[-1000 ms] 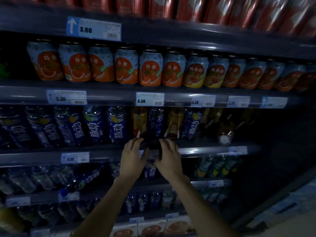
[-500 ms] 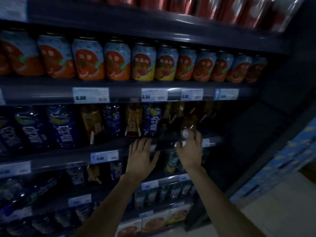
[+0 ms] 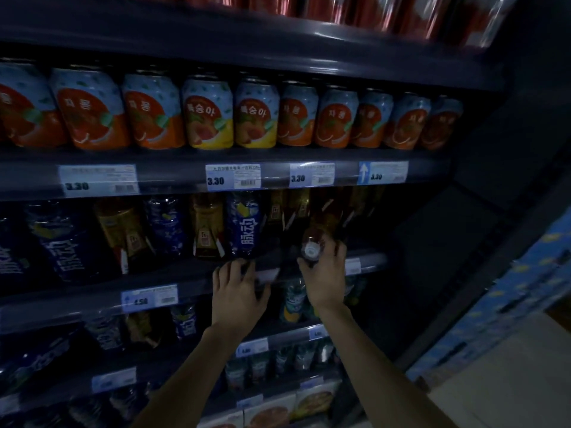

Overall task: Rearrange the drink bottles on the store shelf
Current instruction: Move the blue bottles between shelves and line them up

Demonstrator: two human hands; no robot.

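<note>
— What's on the left of that dim shelf?

— Blue bottles (image 3: 245, 225) mixed with amber ones, cans (image 3: 207, 114) in the row above. The left hand (image 3: 236, 291) lies flat on the shelf edge (image 3: 191, 279), fingers spread, holding nothing.

— And further right?

— The right hand (image 3: 324, 274) is wrapped around the neck of a brown bottle (image 3: 318, 233), its white cap (image 3: 310, 250) pointing toward us. The bottle is tipped forward at the shelf's front, by the other amber bottles.
</note>
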